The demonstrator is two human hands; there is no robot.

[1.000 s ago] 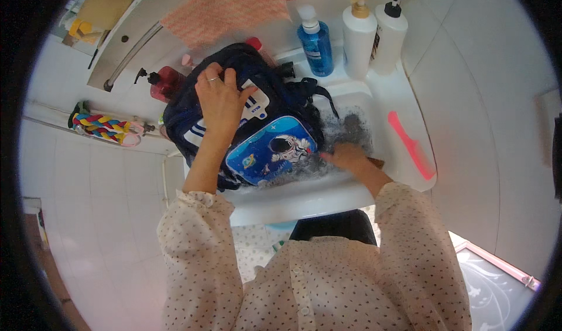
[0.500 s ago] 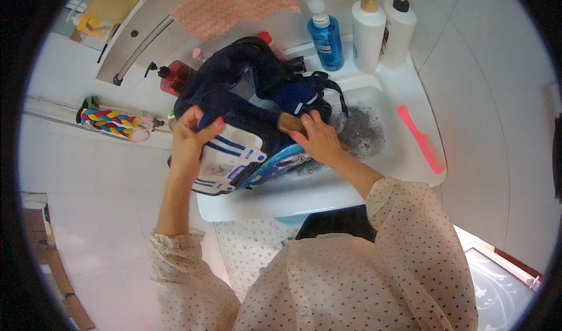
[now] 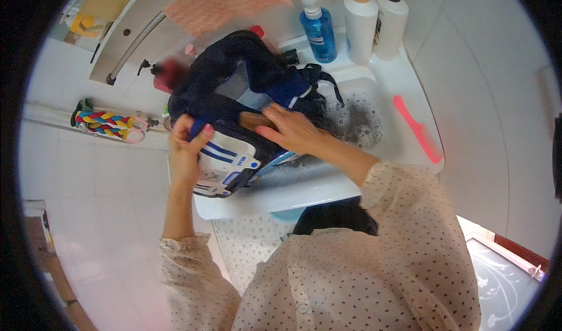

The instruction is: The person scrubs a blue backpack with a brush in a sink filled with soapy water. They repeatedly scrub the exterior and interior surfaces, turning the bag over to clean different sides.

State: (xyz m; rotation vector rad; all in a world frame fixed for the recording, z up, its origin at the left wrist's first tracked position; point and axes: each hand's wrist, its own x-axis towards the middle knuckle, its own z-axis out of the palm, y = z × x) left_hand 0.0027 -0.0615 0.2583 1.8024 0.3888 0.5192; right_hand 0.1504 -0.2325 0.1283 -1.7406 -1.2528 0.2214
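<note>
A wet dark navy backpack [image 3: 225, 67] with a white and blue panel lies across the left part of the white sink [image 3: 275, 194]. My left hand [image 3: 188, 149] is closed on the backpack's upper left edge, thumb on top, beside the white panel. In my right hand [image 3: 295, 131] is a brush with a wooden back [image 3: 255, 120], pressed against the dark fabric near the middle of the bag. Its bristles are hidden. Grey, foamy water [image 3: 354, 120] fills the basin to the right of the bag.
A pink comb [image 3: 418, 129] lies on the sink's right rim. Along the back stand a blue pump bottle [image 3: 319, 35] and two white pump bottles [image 3: 359, 26], [image 3: 390, 26]. A red pump bottle [image 3: 170, 76] is behind the bag. A braided colourful rope [image 3: 105, 123] hangs at left.
My right hand has moved left across the backpack with the brush. My left hand keeps its hold on the bag's edge. The whole view has shifted slightly.
</note>
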